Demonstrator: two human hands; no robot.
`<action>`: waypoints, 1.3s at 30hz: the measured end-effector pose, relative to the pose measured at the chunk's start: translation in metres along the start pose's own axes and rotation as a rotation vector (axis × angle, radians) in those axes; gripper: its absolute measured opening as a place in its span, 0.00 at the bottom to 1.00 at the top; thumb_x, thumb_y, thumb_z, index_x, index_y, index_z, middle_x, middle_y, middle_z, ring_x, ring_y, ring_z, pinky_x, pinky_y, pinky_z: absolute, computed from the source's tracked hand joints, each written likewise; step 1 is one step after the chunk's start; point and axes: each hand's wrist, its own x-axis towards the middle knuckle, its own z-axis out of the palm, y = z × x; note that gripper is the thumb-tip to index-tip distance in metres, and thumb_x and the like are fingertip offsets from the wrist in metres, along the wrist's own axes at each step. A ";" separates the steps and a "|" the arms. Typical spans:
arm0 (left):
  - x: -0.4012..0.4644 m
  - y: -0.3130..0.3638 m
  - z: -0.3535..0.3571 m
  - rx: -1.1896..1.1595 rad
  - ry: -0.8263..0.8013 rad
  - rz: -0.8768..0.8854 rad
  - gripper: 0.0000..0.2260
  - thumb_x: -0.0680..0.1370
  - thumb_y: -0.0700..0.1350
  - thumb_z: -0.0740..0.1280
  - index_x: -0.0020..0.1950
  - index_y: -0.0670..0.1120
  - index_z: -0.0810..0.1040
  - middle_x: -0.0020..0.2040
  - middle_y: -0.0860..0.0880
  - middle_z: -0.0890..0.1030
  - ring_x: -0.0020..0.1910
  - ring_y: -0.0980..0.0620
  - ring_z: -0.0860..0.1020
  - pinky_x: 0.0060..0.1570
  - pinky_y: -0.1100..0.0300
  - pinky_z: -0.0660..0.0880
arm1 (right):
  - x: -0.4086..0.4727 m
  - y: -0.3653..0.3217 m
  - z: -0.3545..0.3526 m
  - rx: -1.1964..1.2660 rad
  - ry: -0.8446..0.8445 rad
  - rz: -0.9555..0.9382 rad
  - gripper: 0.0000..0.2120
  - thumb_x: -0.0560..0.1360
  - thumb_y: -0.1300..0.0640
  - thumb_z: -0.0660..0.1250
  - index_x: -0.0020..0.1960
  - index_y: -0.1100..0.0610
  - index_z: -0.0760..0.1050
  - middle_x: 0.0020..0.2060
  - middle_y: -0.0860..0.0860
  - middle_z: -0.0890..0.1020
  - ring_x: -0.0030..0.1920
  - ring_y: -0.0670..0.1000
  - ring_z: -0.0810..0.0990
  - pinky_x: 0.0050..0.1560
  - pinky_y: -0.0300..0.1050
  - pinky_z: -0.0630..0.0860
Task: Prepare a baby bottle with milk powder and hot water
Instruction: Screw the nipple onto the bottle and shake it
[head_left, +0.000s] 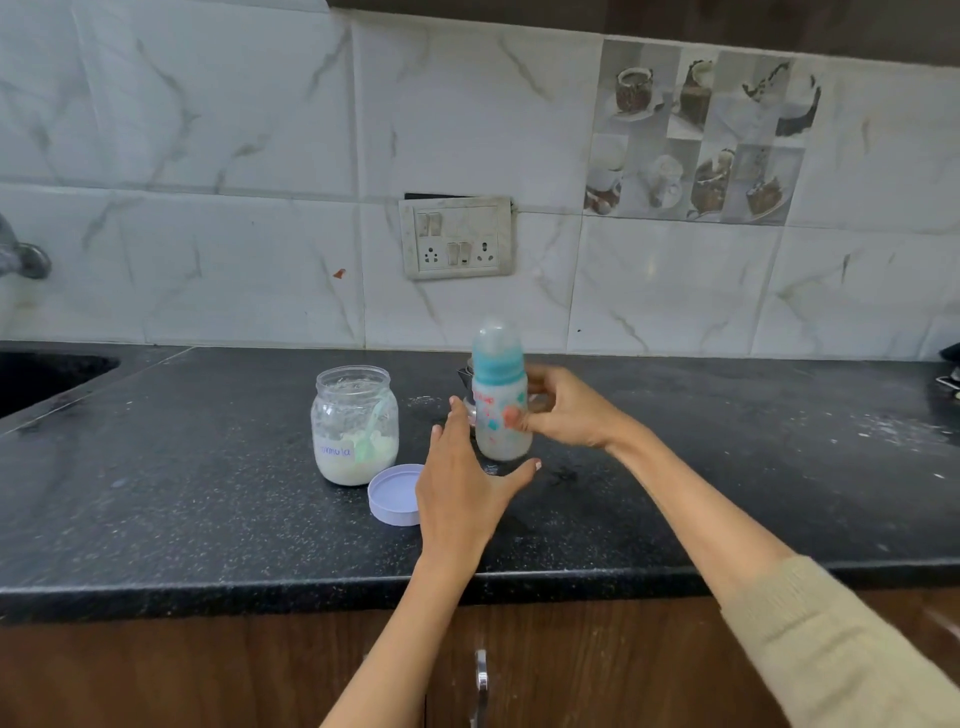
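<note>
A baby bottle (500, 400) with a teal collar and clear cap stands upright at the middle of the black counter, blurred, with milky liquid inside. My right hand (563, 410) grips its body from the right. Just to the bottle's lower left, my left hand (462, 478) is open with fingers spread, not touching it. An open glass jar (355, 426) labelled formula holds white powder and a pale green spoon, left of the bottle. Its lilac lid (392, 493) lies upturned in front of the jar, partly under my left hand.
A small metal vessel (466, 384) is partly hidden behind the bottle. A dark sink (47, 374) is at far left with a tap (23, 254) above. A switch and socket plate (457, 236) is on the tiled wall. Powder specks dust the counter (779, 467) at right.
</note>
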 end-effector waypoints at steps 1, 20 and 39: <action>0.001 0.000 0.000 -0.007 0.010 -0.006 0.46 0.67 0.60 0.73 0.76 0.47 0.53 0.76 0.52 0.59 0.76 0.48 0.54 0.68 0.56 0.61 | 0.000 0.002 0.000 0.036 0.043 -0.017 0.18 0.71 0.55 0.71 0.60 0.52 0.73 0.53 0.43 0.80 0.52 0.38 0.78 0.51 0.32 0.78; 0.002 -0.005 0.001 -0.117 0.066 -0.066 0.25 0.62 0.55 0.78 0.54 0.47 0.81 0.47 0.49 0.85 0.45 0.51 0.82 0.45 0.56 0.79 | -0.021 0.017 0.024 -0.060 0.089 0.033 0.22 0.68 0.52 0.75 0.60 0.52 0.74 0.54 0.46 0.81 0.55 0.43 0.79 0.53 0.38 0.77; 0.007 -0.001 -0.001 -0.171 0.019 -0.128 0.56 0.56 0.64 0.77 0.76 0.43 0.56 0.70 0.43 0.70 0.70 0.47 0.67 0.64 0.55 0.68 | 0.000 -0.016 -0.001 -0.138 0.243 0.001 0.13 0.62 0.58 0.80 0.40 0.48 0.79 0.39 0.46 0.84 0.39 0.39 0.82 0.42 0.39 0.81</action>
